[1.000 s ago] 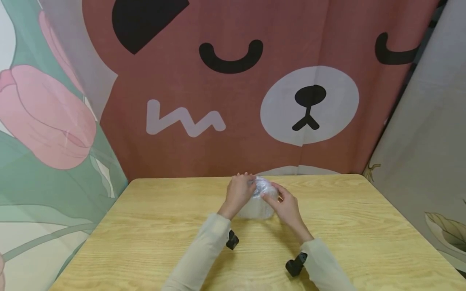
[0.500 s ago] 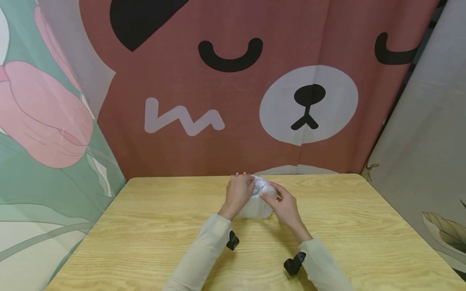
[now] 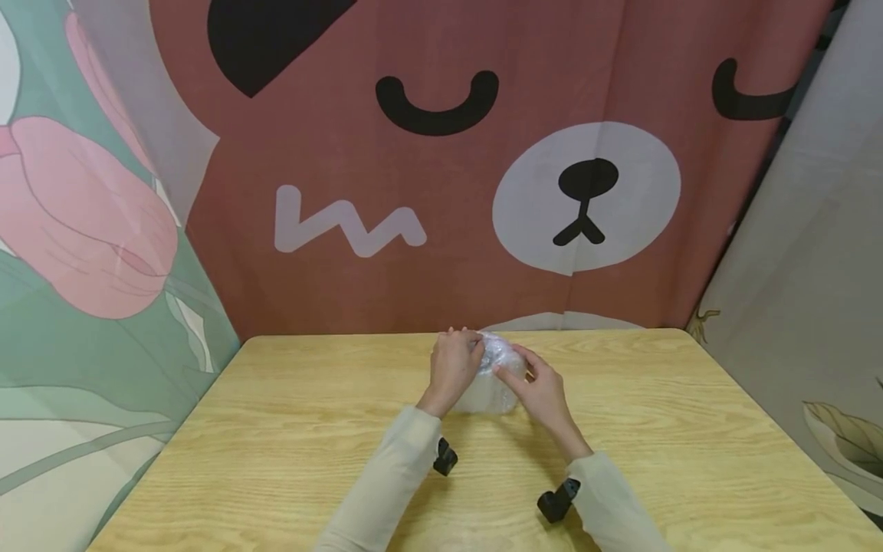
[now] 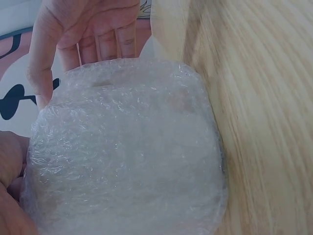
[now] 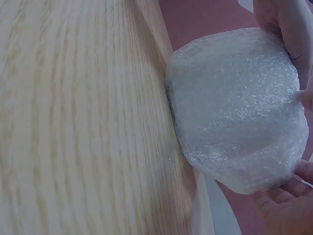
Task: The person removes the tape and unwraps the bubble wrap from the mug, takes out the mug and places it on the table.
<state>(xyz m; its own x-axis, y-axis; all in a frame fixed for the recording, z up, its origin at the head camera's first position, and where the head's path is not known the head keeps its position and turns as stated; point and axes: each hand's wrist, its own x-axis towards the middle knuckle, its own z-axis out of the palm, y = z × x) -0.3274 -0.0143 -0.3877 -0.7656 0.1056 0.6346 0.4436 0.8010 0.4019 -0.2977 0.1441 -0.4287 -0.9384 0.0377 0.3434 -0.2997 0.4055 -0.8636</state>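
Note:
A squat, rounded package in clear bubble wrap [image 3: 486, 392] stands upright on the table at its far side, between the two hands. What lies inside the wrap is blurred by the plastic. The left hand [image 3: 453, 366] grips the package at its upper left, fingers bent over the top edge. At the upper right, the right hand [image 3: 545, 392] holds the wrap with the thumb on the near side and the fingers behind. In the left wrist view the bubble-wrapped package [image 4: 132, 147] fills the middle, its surface crinkled. The right wrist view shows its wrapped side [image 5: 234, 107].
The wood-grain table [image 3: 276, 460] runs from the person to the bear-print curtain [image 3: 441, 291] just behind its far edge. A flower-print curtain [image 3: 90, 230] hangs on the left, a pale curtain [image 3: 814, 307] on the right. Black wrist cameras [image 3: 557, 502] sit under both cuffs.
The hands and the package stay nearly in place. The left forearm has shifted very slightly to the right, and the head view has moved a little.

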